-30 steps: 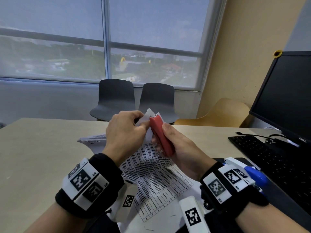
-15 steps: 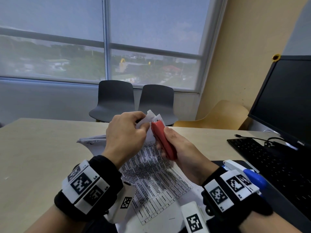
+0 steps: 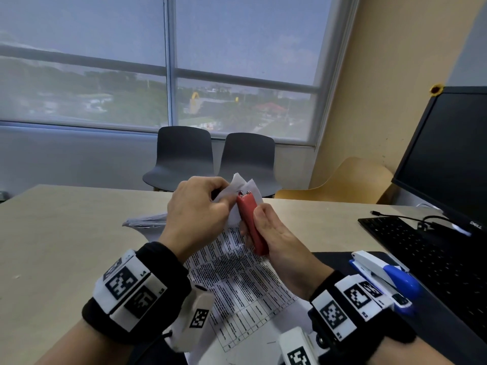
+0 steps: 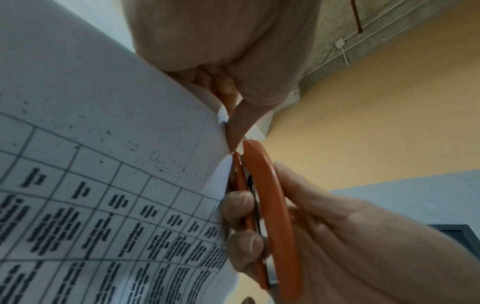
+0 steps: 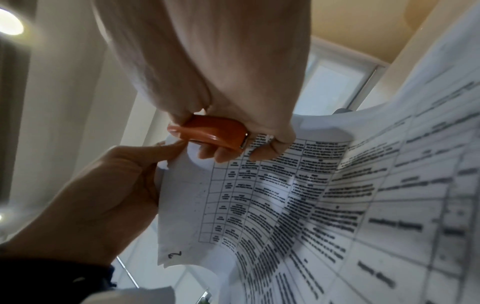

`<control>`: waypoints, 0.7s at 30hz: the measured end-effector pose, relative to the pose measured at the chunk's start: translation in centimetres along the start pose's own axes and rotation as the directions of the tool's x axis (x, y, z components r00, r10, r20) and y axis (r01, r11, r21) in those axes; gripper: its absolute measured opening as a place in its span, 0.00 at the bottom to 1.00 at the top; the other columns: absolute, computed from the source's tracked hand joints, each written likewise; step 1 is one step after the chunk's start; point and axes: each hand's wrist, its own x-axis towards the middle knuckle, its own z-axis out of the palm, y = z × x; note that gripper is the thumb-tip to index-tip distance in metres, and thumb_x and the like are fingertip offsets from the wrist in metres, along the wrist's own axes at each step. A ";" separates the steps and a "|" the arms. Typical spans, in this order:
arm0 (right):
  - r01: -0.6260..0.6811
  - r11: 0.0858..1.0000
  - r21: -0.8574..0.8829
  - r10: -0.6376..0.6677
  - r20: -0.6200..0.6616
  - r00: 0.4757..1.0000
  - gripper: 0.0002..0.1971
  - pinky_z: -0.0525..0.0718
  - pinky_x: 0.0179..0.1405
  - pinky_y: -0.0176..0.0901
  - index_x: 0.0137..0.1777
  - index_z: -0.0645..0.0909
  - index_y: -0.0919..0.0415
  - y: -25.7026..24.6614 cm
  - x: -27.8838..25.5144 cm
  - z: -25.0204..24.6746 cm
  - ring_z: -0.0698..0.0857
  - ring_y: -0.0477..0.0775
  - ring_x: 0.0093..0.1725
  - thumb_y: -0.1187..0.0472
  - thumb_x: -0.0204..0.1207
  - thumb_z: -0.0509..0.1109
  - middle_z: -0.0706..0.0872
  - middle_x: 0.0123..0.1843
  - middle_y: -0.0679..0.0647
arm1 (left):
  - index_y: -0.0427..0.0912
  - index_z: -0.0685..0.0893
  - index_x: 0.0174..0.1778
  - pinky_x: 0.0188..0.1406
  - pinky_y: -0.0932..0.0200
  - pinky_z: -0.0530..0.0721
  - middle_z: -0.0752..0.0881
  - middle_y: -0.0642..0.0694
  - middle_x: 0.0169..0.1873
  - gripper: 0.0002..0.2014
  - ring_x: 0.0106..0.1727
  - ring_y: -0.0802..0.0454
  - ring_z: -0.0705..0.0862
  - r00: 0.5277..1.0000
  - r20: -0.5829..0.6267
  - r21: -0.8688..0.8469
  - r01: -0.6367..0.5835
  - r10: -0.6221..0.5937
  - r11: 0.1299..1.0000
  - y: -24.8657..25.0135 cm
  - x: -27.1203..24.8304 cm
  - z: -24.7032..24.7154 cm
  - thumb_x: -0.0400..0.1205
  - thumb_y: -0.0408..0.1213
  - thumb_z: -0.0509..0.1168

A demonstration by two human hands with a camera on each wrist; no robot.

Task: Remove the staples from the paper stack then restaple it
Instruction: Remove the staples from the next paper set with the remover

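Observation:
My left hand (image 3: 196, 206) pinches the raised top corner of a printed paper stack (image 3: 237, 275) above the table; the pinch shows close up in the left wrist view, where my left hand (image 4: 228, 86) holds the paper stack (image 4: 103, 144). My right hand (image 3: 274, 233) grips a red staple remover (image 3: 250, 222) with its metal tip at that corner. The right wrist view shows my right hand (image 5: 233, 115) curled round the staple remover (image 5: 215, 133), against the paper stack (image 5: 285, 195). A blue and white stapler (image 3: 387, 275) lies at the right, beside my right wrist.
A black keyboard (image 3: 421, 246) and monitor (image 3: 448, 154) stand at the right on the beige table (image 3: 66, 233). Two dark chairs (image 3: 210, 159) and a tan chair (image 3: 350, 180) sit behind the table. More sheets (image 3: 147, 221) lie left of my hands.
The staple remover's tip has shifted slightly up the paper corner, and both hands stay closed on their objects. The view has tilted a little.

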 end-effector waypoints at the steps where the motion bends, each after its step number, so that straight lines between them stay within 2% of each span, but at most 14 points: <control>1: 0.010 1.000 -0.004 -0.010 0.001 1.000 0.15 0.76 0.48 0.40 0.60 0.76 0.47 0.0 0.0 -0.2 0.75 0.51 0.46 0.41 0.84 0.54 0.80 0.48 0.51 | 0.51 0.91 0.40 0.36 0.42 0.88 0.90 0.55 0.30 0.10 0.37 0.49 0.87 1.000 0.021 -0.015 0.008 -0.008 1.000 0.0 0.1 -0.1 0.78 0.52 0.69; 5: 0.070 0.997 -0.027 -0.070 -0.005 0.998 0.12 0.79 0.47 0.38 0.60 0.78 0.41 0.0 0.1 -0.7 0.78 0.50 0.47 0.44 0.82 0.59 0.80 0.49 0.52 | 0.52 0.93 0.40 0.39 0.42 0.89 0.90 0.56 0.32 0.11 0.38 0.50 0.87 0.998 0.062 -0.015 0.020 -0.019 1.000 0.3 0.3 -0.3 0.76 0.52 0.68; 7: 0.105 0.992 -0.076 -0.106 0.002 0.994 0.12 0.81 0.50 0.39 0.62 0.77 0.42 0.0 0.0 -0.8 0.81 0.45 0.47 0.45 0.82 0.60 0.81 0.49 0.49 | 0.52 0.93 0.40 0.40 0.41 0.89 0.91 0.55 0.31 0.12 0.39 0.49 0.88 0.998 0.060 -0.022 0.027 -0.026 0.999 0.5 0.4 -0.4 0.74 0.53 0.67; 10: 0.157 0.979 -0.129 -0.159 -0.003 0.987 0.15 0.81 0.49 0.33 0.66 0.74 0.48 -0.6 0.1 -0.9 0.82 0.38 0.46 0.49 0.82 0.59 0.81 0.49 0.47 | 0.51 0.93 0.39 0.38 0.40 0.88 0.90 0.52 0.30 0.13 0.37 0.46 0.87 0.997 0.078 -0.035 0.029 -0.026 0.999 0.8 0.3 -0.3 0.75 0.55 0.68; 14: 0.150 0.987 -0.057 -0.153 -0.048 0.987 0.17 0.79 0.43 0.33 0.68 0.75 0.60 -1.8 0.9 -1.1 0.78 0.47 0.43 0.51 0.87 0.56 0.78 0.45 0.58 | 0.51 0.92 0.39 0.36 0.43 0.89 0.90 0.54 0.29 0.09 0.35 0.49 0.87 0.998 0.069 0.020 0.007 -0.009 1.000 1.0 0.0 0.1 0.78 0.49 0.70; 17: 0.088 0.995 -0.039 -0.091 -0.071 0.993 0.18 0.77 0.43 0.36 0.64 0.77 0.62 -1.8 0.6 -1.2 0.76 0.50 0.41 0.49 0.88 0.54 0.80 0.44 0.56 | 0.50 0.92 0.42 0.38 0.43 0.90 0.90 0.53 0.32 0.11 0.38 0.48 0.87 0.999 0.025 -0.007 0.048 -0.048 0.999 0.6 0.2 0.0 0.74 0.49 0.67; 21: 0.007 0.997 -0.076 -0.012 -0.068 0.998 0.21 0.78 0.43 0.39 0.59 0.78 0.65 -1.1 -0.1 -0.6 0.77 0.50 0.39 0.47 0.89 0.52 0.82 0.42 0.54 | 0.49 0.93 0.42 0.40 0.42 0.90 0.90 0.53 0.32 0.08 0.38 0.50 0.87 0.998 0.004 -0.016 0.070 -0.070 0.997 0.5 0.1 -0.2 0.77 0.45 0.70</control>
